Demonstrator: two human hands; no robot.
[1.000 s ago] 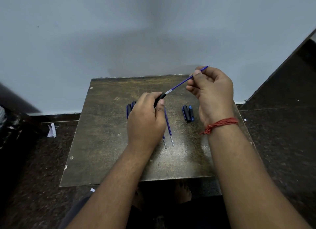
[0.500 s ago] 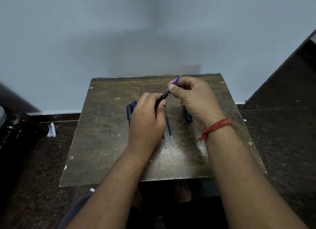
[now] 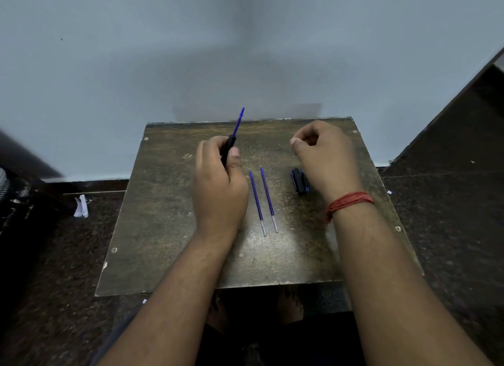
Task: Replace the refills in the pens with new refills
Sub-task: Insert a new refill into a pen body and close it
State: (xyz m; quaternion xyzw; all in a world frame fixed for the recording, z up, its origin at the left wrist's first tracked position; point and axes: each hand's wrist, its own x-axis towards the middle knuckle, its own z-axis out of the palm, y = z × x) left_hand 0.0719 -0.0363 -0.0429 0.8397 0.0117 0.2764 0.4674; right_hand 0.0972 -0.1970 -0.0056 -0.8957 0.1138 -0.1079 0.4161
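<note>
Gripping pen barrel (image 3: 227, 150), left hand (image 3: 218, 185)

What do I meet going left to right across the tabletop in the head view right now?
Left hand gripping a black pen barrel with a blue refill sticking out → two loose blue refills lying side by side → dark blue-black pen parts → right hand, holding nothing.

Worn wooden table (image 3: 169, 229), crumpled paper scrap (image 3: 81, 206), grey wall (image 3: 136, 51)
</note>
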